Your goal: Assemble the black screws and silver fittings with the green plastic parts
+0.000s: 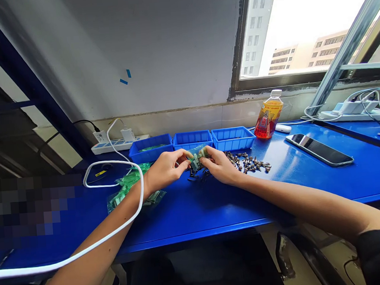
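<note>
Both my hands meet over the blue table (213, 201). My left hand (165, 168) and my right hand (219, 164) are closed on a small green plastic bag (198, 156) held between their fingertips. A few small dark parts (197, 174) lie on the table just under the bag. To the right of my right hand lies a heap of small metal parts (248, 162). A pile of green bags (129, 185) sits under my left forearm.
Three blue bins (191, 140) stand in a row behind my hands. An orange drink bottle (269, 115) and a phone (319, 149) are at the right. A white cable (113, 165) loops over my left arm from a power strip (118, 143). Another power strip (350, 109) sits far right.
</note>
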Demonstrator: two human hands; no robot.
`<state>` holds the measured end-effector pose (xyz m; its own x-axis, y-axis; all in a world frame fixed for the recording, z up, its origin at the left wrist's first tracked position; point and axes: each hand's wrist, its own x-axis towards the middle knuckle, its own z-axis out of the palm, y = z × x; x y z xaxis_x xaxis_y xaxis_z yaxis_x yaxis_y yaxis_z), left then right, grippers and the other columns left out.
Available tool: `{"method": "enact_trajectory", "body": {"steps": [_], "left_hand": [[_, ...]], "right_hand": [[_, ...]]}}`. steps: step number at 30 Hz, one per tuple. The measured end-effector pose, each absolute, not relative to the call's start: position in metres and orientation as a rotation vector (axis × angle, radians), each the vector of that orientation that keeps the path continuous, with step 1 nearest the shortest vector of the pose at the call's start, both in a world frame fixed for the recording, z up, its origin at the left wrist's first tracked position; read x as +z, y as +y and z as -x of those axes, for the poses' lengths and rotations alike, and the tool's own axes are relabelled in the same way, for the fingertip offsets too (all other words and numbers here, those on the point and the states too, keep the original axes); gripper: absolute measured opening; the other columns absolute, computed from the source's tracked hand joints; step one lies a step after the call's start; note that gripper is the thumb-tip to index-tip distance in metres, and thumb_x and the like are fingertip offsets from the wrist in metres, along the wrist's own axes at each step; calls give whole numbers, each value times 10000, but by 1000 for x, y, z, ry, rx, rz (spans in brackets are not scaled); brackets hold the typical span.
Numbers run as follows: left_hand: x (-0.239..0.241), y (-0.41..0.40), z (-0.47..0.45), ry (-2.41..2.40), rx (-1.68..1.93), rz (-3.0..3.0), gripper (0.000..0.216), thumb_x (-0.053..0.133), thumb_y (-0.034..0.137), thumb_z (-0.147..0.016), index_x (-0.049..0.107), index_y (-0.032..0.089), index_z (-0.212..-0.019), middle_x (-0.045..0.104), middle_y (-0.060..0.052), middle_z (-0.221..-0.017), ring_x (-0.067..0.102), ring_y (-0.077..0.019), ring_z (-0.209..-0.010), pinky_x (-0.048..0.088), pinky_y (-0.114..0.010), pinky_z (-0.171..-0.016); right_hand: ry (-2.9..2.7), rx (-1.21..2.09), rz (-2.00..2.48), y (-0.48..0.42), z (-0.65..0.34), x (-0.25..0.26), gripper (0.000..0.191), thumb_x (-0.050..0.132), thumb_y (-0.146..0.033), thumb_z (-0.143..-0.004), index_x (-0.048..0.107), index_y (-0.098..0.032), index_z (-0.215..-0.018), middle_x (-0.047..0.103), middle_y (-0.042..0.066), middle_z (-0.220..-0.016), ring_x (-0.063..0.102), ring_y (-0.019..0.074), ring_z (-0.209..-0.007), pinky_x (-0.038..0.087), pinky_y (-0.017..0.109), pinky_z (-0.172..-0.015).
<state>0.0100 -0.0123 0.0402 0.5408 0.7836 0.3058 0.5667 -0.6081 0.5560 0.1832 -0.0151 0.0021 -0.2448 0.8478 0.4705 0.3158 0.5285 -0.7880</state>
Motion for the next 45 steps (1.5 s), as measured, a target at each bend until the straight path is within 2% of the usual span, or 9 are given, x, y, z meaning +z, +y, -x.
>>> {"method": "enact_trajectory", "body": {"steps": [17,45], "left_hand": [[37,-10,-12,1169,770,-2461,197,449,326,-742,566,171,-710,665,-25,-662,612,-157,-601,460,-256,-591],[36,-11,-14,1282,750,-2474,175,468,288,-721,595,169,-739,663,-10,-641,612,-149,-591,431,-235,-572]], "right_hand": [[-1967,428,968,-17,-186,3,158,378,-270,-772,294,-229,-645,365,-59,-535,325,95,-519,267,236,-500],[-2030,320,919,-16,-186,3,152,376,-266,-780,297,-222,-657,406,-45,-568,348,89,-515,283,232,-507]]}}
